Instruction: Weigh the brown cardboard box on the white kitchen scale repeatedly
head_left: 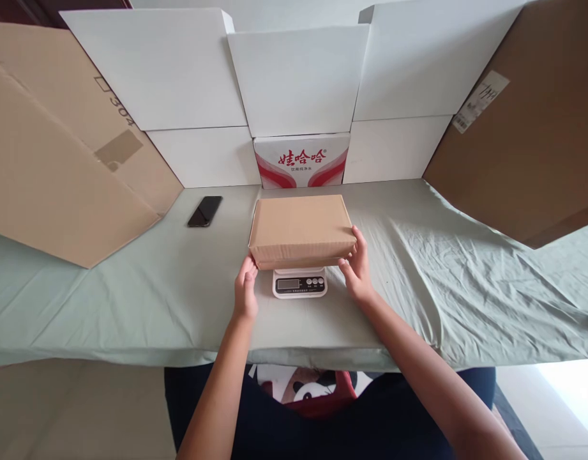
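A flat brown cardboard box (301, 229) rests on a small white digital scale (299, 283) in the middle of the table. My left hand (245, 291) touches the box's near left corner with its fingertips. My right hand (355, 265) grips the near right corner, thumb on the front face and fingers along the side. The scale's display and buttons show below the box's front edge; the rest of the scale is hidden under the box.
A pale green cloth (131, 287) covers the table. A black phone (205, 211) lies at the back left. White boxes (298, 83) and a red-and-white printed carton (301, 160) line the back. Large brown cardboard sheets lean at the left (59, 166) and right (533, 128).
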Motion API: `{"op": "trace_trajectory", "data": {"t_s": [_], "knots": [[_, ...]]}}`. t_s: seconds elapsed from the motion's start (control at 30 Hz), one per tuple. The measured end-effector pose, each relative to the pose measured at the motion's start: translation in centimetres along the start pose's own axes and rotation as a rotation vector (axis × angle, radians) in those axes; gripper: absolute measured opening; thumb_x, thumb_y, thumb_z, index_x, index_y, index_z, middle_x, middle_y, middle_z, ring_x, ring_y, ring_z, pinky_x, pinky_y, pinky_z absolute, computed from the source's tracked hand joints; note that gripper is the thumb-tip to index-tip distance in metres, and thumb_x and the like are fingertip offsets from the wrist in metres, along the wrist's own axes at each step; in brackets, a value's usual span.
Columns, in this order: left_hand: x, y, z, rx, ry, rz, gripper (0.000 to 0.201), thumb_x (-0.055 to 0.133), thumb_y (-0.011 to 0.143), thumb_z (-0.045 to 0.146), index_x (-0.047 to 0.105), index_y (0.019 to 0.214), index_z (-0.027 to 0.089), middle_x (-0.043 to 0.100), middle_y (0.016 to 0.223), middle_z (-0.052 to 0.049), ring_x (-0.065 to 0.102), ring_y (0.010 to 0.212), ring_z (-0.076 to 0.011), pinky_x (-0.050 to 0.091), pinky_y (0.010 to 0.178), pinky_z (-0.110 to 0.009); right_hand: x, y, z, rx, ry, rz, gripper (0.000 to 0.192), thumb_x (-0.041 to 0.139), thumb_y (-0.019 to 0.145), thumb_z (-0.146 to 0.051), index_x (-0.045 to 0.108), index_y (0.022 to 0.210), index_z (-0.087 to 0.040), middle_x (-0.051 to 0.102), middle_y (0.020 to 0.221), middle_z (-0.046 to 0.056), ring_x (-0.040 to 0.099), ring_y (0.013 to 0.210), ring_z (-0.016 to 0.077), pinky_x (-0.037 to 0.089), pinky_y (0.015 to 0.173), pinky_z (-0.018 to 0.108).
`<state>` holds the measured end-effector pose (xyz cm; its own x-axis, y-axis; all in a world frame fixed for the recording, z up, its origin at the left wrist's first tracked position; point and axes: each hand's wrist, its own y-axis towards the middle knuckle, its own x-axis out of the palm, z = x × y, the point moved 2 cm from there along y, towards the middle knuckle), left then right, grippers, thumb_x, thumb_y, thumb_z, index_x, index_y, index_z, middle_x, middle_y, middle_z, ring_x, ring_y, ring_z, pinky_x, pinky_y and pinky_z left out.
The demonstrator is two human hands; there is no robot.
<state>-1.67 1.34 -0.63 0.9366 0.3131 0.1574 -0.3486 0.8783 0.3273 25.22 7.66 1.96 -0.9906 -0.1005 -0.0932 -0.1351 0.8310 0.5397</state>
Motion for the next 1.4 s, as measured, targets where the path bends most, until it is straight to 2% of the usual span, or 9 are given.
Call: {"op": "trace_trajectory", "data": {"t_s": [0.3, 0.87, 1.4], "knots": [[0.20, 0.30, 0.06, 0.011, 0.017, 0.019, 0.082, 0.051, 0.088, 0.077, 0.058, 0.146, 0.020, 0.058, 0.153, -0.019, 0.051, 0.147, -0.0356, 0.040, 0.121, -0.049, -0.23, 0.05, -0.11, -0.006, 0.009, 0.012, 0.068, 0.058, 0.096, -0.056, 0.032, 0.156, -0.038, 0.043, 0.157, 0.010, 0.044, 0.149, 0.0329, 0.048, 0.117, 0.059], [0.70, 0.20, 0.64, -0.006, 0.010, 0.002, 0.074, 0.049, 0.093, 0.071, 0.058, 0.147, 0.021, 0.057, 0.154, -0.017, 0.048, 0.149, -0.0329, 0.039, 0.123, -0.048, -0.26, 0.19, -0.54, 0.023, -0.021, 0.006, 0.069, 0.055, 0.097, -0.057, 0.028, 0.157, -0.038, 0.041, 0.161, 0.010, 0.050, 0.146, 0.0321, 0.051, 0.114, 0.057], [0.57, 0.29, 0.47, 0.003, 0.008, -0.006, 0.078, 0.050, 0.091, 0.074, 0.058, 0.147, 0.021, 0.058, 0.153, -0.017, 0.048, 0.149, -0.0340, 0.039, 0.122, -0.047, -0.34, 0.52, -0.39, 0.008, -0.019, -0.006, 0.068, 0.055, 0.097, -0.058, 0.027, 0.156, -0.038, 0.041, 0.161, 0.010, 0.050, 0.145, 0.0325, 0.051, 0.113, 0.057]]}}
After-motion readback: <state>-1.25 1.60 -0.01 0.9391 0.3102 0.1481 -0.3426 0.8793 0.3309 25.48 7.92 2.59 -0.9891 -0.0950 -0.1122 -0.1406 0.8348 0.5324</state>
